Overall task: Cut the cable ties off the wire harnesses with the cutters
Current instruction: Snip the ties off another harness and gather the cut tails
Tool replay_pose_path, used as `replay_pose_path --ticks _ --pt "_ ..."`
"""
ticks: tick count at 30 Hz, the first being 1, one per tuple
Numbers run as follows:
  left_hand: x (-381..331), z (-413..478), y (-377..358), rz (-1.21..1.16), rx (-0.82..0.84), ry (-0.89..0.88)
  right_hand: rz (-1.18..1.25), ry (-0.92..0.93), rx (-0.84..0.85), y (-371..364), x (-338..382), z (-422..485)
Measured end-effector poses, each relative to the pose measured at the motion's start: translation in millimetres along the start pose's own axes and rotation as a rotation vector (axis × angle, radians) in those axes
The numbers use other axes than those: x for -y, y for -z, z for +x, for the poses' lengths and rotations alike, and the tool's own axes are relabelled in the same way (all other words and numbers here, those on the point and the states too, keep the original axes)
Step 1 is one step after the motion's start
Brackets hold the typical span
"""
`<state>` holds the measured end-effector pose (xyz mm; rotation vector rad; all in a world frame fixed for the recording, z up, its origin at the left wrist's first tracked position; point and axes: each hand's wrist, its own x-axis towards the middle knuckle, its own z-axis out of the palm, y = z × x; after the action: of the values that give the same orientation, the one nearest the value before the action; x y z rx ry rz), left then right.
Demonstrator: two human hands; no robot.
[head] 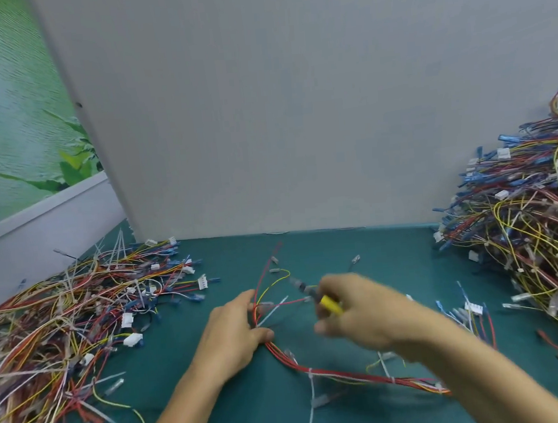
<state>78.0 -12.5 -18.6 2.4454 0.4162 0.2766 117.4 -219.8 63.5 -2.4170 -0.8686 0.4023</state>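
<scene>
- Wire harness [346,374] lies on the green mat [255,416]. Its long axis runs from lower right up-left into the left hand [237,333], and the loose ends fan out toward the wall.
- White cable tie [310,375] sits around the bundle mid-run, tail toward camera.
- Left hand pinches the red wires, thumb against fingers.
- Right hand [357,315], blurred, is curled round the yellow-handled cutters [329,303]. Nose points up-left; can't tell the jaw opening.
- Harness piles sit far left [62,331] and far right [535,222].
</scene>
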Motion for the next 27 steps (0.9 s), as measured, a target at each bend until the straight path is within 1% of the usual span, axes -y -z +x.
replay_pose_path --ticks 2,3,5,7,8,10,12,15,16,17,18,20,22,24,27 --pt "2 -1 -1 0.094 -0.052 0.017 0.051 0.076 -0.142 28 -9 -11" --pt "5 -1 -2 0.133 -0.077 0.027 0.02 0.111 -0.17 40 -14 -20" --pt "4 -2 -1 0.153 -0.152 -0.008 -0.132 0.136 -0.136 53 -25 -37" --pt "-3 -5 1 0.07 -0.242 -0.197 -0.305 0.099 -0.045 49 -38 -52" --pt "-8 -7 1 0.002 -0.243 -0.308 -0.364 0.08 0.003 42 -44 -57" --pt "-19 -14 1 -0.106 -0.125 -0.484 -0.417 0.078 0.078 22 -55 -63" --pt "-26 -21 -2 -0.127 0.01 -0.586 -0.418 0.098 0.102 4 -60 -66" --pt "-31 -27 -9 -0.132 0.286 -0.573 -0.487 0.077 0.043 -8 -64 -67" --pt "-29 -27 -12 -0.116 0.358 -0.563 -0.535 0.079 0.022 -11 -63 -68" --pt "-28 -27 -15 -0.09 0.396 -0.562 -0.588 0.131 -0.015 -14 -62 -68" --pt "-27 -27 -17 -0.06 0.412 -0.567 -0.659 0.209 -0.044 -17 -65 -67" --pt "-25 -27 -19 -0.035 0.43 -0.574 -0.712 0.308 -0.125 -22 -67 -68" --pt "-24 -26 -20 -0.05 0.442 -0.573 -0.765 0.33 -0.174 -27 -72 -66" --pt "-23 -26 -20 -0.079 0.45 -0.56 -0.806 0.338 -0.182 -29 -74 -65" --pt "-21 -26 -20 -0.138 0.453 -0.533 -0.767 0.346 -0.208 -28 -74 -64"
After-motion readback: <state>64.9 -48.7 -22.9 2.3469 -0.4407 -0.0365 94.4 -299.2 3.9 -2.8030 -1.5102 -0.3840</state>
